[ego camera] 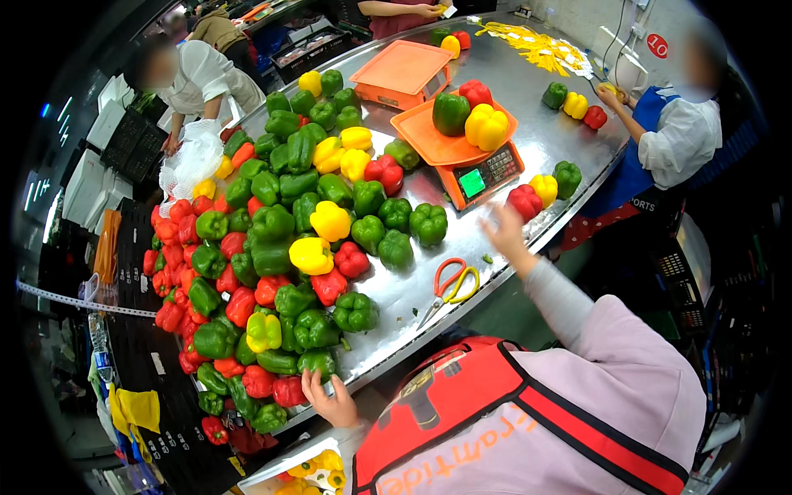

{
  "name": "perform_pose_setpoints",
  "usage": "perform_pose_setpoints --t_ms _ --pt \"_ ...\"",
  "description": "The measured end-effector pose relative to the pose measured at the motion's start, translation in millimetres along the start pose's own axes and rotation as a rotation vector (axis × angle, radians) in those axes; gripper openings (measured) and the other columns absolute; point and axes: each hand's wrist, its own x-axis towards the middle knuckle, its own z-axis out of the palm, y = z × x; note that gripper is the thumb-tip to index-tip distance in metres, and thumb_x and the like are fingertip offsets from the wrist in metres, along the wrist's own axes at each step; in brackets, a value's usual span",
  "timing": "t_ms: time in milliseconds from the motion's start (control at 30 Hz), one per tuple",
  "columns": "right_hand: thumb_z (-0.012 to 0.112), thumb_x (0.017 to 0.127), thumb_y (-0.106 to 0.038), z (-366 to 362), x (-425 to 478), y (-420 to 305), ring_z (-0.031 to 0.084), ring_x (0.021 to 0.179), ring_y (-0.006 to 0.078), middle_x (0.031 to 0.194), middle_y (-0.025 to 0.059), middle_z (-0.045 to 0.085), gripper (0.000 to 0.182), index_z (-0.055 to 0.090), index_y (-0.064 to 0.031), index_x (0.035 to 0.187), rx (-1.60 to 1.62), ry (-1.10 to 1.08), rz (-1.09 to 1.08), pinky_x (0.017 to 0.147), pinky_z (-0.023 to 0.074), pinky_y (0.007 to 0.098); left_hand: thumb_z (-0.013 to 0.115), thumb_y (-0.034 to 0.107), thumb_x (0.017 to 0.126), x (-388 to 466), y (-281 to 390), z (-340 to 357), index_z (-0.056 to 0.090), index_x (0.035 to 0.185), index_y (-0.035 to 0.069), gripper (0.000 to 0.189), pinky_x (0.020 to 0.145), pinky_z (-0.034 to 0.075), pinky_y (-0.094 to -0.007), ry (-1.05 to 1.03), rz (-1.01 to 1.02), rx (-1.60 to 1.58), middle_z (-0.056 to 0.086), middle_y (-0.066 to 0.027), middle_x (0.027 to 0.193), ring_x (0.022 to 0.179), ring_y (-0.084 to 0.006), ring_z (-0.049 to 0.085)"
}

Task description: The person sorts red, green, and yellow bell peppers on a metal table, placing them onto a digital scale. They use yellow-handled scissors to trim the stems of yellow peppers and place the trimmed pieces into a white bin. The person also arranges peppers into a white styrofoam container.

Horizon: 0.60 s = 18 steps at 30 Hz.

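Observation:
At the table's near edge, my left hand [333, 399] has its fingers apart beside a red bell pepper [289, 391] and a green bell pepper [317, 364]; whether it touches them I cannot tell. My right hand [507, 232] is blurred, held over the metal table with nothing seen in it. Just beyond it a red pepper [525, 203], a yellow pepper [544, 190] and a green pepper [567, 179] sit in a row. An orange digital scale [455, 185] carries a green pepper [450, 114], a red pepper [476, 93] and a yellow pepper [487, 127].
Scissors [447, 288] with red and yellow handles lie near the edge. Mixed peppers [269, 241] pile up on the left. Behind stands a second orange scale [402, 65]. Yellow strips [532, 43] lie at the far end. Co-workers [674, 124] stand around the table [396, 303].

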Motion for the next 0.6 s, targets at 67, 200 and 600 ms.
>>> perform_pose_setpoints --t_ms 67,200,600 --pt "0.067 0.085 -0.018 5 -56 -61 0.061 0.099 0.0349 0.104 0.0171 0.066 0.025 0.066 -0.0048 0.106 0.237 -0.370 -0.137 0.089 0.0490 0.0413 0.064 0.004 0.083 -12 -8 -5 0.058 0.114 -0.005 0.033 0.102 0.039 -0.0455 0.004 -0.016 0.033 0.051 -0.0244 0.129 0.120 -0.0403 0.049" --pt "0.062 0.079 -0.007 29 -89 -70 0.060 0.101 0.0317 0.104 0.0130 0.065 0.024 0.066 -0.0049 0.102 0.112 -0.622 -0.436 0.088 0.0469 0.0425 0.064 0.005 0.083 -16 -7 -3 0.058 0.113 -0.004 0.032 0.102 0.039 -0.0453 -0.014 0.011 0.004 0.051 -0.0243 0.129 0.119 -0.0404 0.050" --pt "0.058 0.079 -0.011 38 -94 -60 0.060 0.096 0.0301 0.098 0.0103 0.064 0.020 0.067 -0.0063 0.097 0.078 -0.451 -0.490 0.087 0.0460 0.0413 0.063 0.007 0.085 -10 16 5 0.059 0.113 -0.002 0.030 0.101 0.038 -0.0450 -0.036 0.073 -0.086 0.050 -0.0238 0.130 0.119 -0.0402 0.049"
